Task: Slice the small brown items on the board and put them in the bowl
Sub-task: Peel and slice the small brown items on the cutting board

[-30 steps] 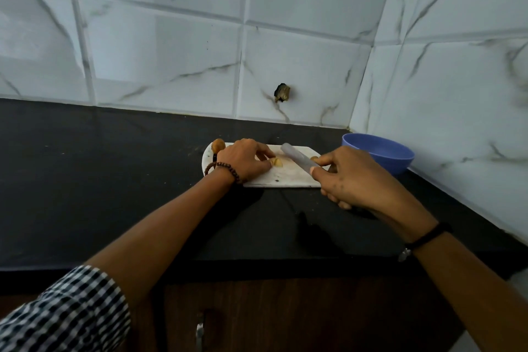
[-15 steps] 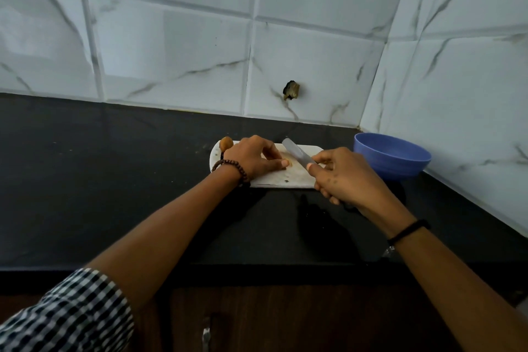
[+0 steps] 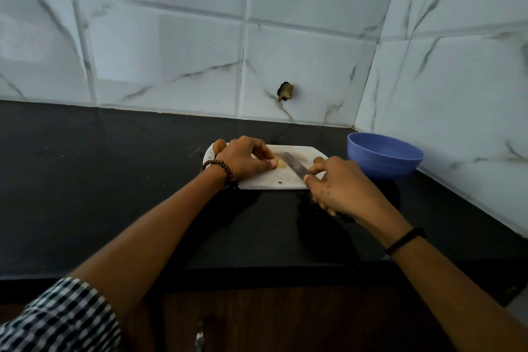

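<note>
Black table runs along a white marble-tiled wall into a corner. White cutting board lies flat on the table; blue bowl stands just beside its right end, apart from it. Left hand, beaded bracelet at the wrist, rests on the board with fingers closed down over a pale brown piece, pinning it. Right hand is clamped around a knife; the blade angles across the board, its edge against that piece. One whole brown item sits at the board's far left corner, another near the right end.
</note>
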